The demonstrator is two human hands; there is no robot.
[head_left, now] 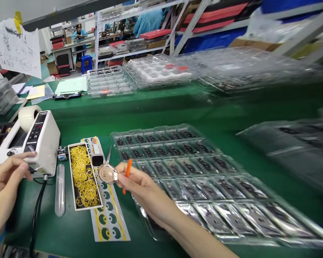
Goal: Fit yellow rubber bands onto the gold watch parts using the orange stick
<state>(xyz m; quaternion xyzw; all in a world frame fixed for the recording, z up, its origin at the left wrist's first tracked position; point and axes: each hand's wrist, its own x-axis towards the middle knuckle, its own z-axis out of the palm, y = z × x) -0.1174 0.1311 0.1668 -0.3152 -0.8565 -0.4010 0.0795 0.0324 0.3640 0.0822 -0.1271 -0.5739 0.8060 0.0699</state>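
Two bare hands are busy at a green bench set with a shallow box of yellow rings. Nearest, to the box's right, the right hand pinches a round metal watch case by its edge, marked back showing, an orange stick held in the same fingers. To the box's left, the left hand hovers, fingers bent, at a white tape dispenser; whether they grip anything, I cannot tell. The best hold, I judge, uses only the rim, leaving the flat back untouched and the stick clear of it. Right of the box spreads a clear tray of dark parts; farther beyond the box, papers and more trays line a ledge.
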